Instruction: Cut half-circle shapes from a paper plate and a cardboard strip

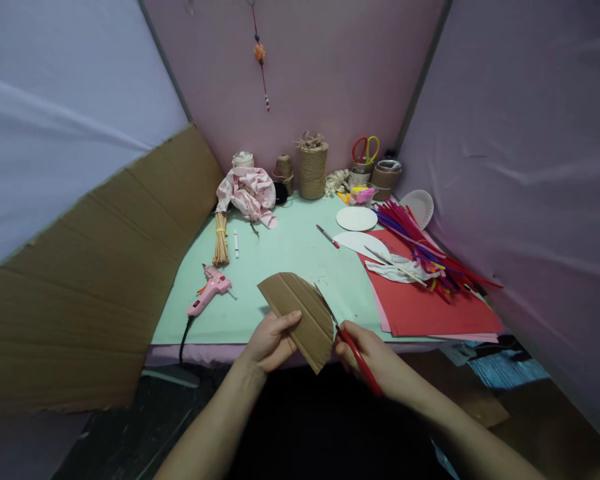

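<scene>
My left hand (275, 340) grips a half-round piece of brown corrugated cardboard (300, 303), thumb on top and fingers beneath. The piece is held tilted over the table's front edge, its curved side toward the upper right. In my right hand (363, 353) is a pair of scissors (355, 357) with red handles. Their blades point up and left, lying along the curved edge of the cardboard. Whether the blades bite into it I cannot tell. Some of my right fingers are hidden behind the handles.
A pink glue gun (210, 292) with a cord lies left on the green tabletop (300, 247). Bundled sticks (221, 240) lie behind it. On the right are red paper sheets (430, 313), pipe cleaners (415, 240) and white paper discs (357, 218). Twine (313, 170) stands at the back; a cardboard panel (105, 267) leans left.
</scene>
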